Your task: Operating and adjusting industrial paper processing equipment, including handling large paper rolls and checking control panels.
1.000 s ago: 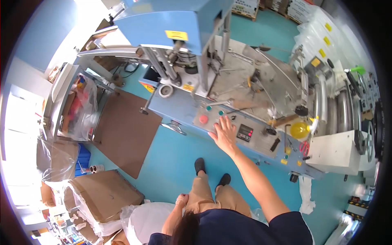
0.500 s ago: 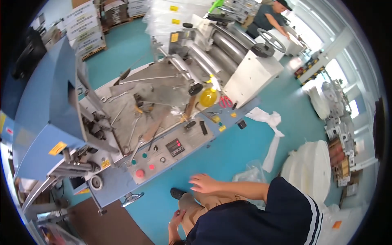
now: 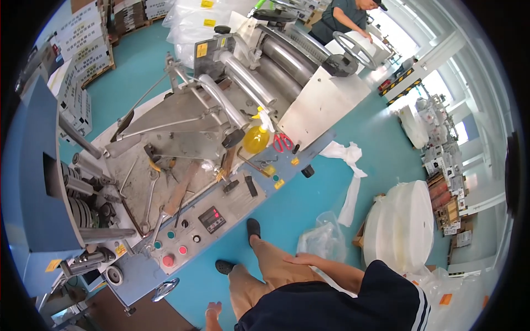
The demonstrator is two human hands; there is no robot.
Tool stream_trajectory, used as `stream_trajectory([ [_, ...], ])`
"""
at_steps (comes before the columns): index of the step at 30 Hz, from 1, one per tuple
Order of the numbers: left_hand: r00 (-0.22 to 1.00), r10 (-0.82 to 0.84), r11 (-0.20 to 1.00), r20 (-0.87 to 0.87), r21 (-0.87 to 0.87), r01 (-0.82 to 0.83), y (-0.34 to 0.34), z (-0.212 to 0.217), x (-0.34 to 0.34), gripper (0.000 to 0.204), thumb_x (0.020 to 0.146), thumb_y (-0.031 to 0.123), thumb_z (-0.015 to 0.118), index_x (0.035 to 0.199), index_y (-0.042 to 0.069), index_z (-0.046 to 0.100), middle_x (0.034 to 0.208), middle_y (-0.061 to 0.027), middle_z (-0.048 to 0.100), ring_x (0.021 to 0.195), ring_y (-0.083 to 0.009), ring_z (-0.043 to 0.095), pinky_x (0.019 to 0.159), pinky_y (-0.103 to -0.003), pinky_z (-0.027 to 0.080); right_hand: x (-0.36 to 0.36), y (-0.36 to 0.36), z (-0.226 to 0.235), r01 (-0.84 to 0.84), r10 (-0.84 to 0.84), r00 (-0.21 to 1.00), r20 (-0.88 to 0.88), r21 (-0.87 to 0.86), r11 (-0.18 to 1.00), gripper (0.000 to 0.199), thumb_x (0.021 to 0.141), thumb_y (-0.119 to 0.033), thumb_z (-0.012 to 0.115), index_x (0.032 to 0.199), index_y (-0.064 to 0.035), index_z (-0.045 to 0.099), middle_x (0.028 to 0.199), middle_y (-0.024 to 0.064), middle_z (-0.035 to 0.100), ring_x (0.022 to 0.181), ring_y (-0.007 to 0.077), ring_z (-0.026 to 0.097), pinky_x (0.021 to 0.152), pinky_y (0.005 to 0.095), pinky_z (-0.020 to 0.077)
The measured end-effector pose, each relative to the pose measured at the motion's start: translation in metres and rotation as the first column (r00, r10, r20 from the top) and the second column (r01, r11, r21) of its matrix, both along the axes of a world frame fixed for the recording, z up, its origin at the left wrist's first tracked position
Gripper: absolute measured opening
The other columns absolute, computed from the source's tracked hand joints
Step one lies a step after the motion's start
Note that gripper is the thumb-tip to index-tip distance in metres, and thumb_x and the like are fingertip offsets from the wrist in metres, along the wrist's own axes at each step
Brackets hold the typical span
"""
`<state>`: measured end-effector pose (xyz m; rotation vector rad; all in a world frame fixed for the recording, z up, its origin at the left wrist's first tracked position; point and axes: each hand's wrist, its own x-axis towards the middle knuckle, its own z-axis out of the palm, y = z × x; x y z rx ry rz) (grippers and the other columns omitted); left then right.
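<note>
My right hand [image 3: 302,259] rests against the front of my tan trousers [image 3: 270,267], its fingers stretched out and holding nothing. Low on the left, my left hand [image 3: 214,309] hangs beside my leg, fingers loosely apart and nothing in it. Both hands are apart from the machine's blue-grey bench [image 3: 243,212]. On that bench are a control panel [image 3: 207,226] with buttons and a lit display, a spray bottle of yellow liquid [image 3: 256,139], red-handled scissors [image 3: 282,143], a hammer [image 3: 231,186] and a wrench [image 3: 149,201].
Metal rollers [image 3: 287,60] and a handwheel [image 3: 353,49] stand at the back of the machine. Large white rolls [image 3: 400,226] sit on the right. Clear plastic [image 3: 323,243] and a white strip [image 3: 350,187] lie on the teal floor. A co-worker [image 3: 345,22] stands at the far right.
My right hand has drawn back from in front of my body to my thigh. My left hand has dropped away from my leg. The view has shifted, and both my shoes now show.
</note>
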<state>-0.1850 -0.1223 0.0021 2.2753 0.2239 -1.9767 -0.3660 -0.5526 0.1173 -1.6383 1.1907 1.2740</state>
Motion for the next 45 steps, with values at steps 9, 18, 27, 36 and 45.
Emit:
stream_trajectory([
  [9,0.961,0.196,0.964,-0.192,-0.14,-0.225,-0.187,0.018,0.011,0.059,0.086,0.049,0.043,0.118,0.0,0.049,0.116,-0.0144,0.053,0.098,-0.0259,0.054,0.082,-0.037,0.046,0.072,-0.131,0.052,0.716,-0.657,0.501,0.563,0.156,0.68,0.045,0.087,-0.044,0.048,0.082,0.0001,0.058,0.078,0.0087,0.064,0.073,0.0164,0.061,0.065,0.0289,0.047],
  [18,0.915,-0.342,0.668,0.216,-0.629,0.398,-0.261,-0.095,0.03,0.068,0.085,0.054,0.041,0.128,0.001,0.039,0.118,-0.0246,0.051,0.113,-0.0351,0.047,0.095,-0.042,0.036,0.161,-0.137,0.072,0.272,0.174,0.441,0.88,-0.316,0.909,0.014,0.082,-0.018,0.058,0.084,-0.0044,0.055,0.068,0.0093,0.056,0.062,0.0195,0.056,0.056,0.0322,0.043],
  [27,0.899,-0.233,0.79,0.37,-0.467,0.397,-0.371,0.071,0.034,0.055,0.082,0.045,0.05,0.122,0.008,0.046,0.119,-0.0213,0.05,0.112,-0.0363,0.046,0.094,-0.041,0.037,0.257,-0.142,0.085,0.286,0.577,0.035,0.816,-0.562,0.776,0.016,0.078,-0.008,0.057,0.093,-0.0054,0.052,0.086,0.0139,0.051,0.068,0.0328,0.055,0.057,0.0414,0.0441],
  [36,0.993,-0.069,0.728,0.094,-0.676,0.114,-0.331,0.072,0.063,0.067,0.083,0.048,0.052,0.128,0.0,0.038,0.126,-0.0216,0.046,0.116,-0.0304,0.046,0.097,-0.035,0.036,0.328,-0.122,0.063,0.052,0.773,0.38,0.507,-0.847,0.53,0.022,0.073,-0.011,0.054,0.092,-0.0003,0.051,0.085,0.0141,0.054,0.058,0.0242,0.06,0.044,0.0346,0.0484],
  [45,0.988,-0.112,0.626,0.11,-0.764,0.157,-0.371,0.117,0.075,0.049,0.088,0.036,0.05,0.122,0.002,0.044,0.111,-0.0165,0.056,0.103,-0.025,0.053,0.089,-0.033,0.041,0.303,-0.139,0.072,0.085,0.579,0.403,0.709,-0.659,0.747,0.024,0.068,-0.012,0.06,0.087,0.0007,0.052,0.077,0.0157,0.058,0.063,0.0324,0.06,0.053,0.039,0.0485],
])
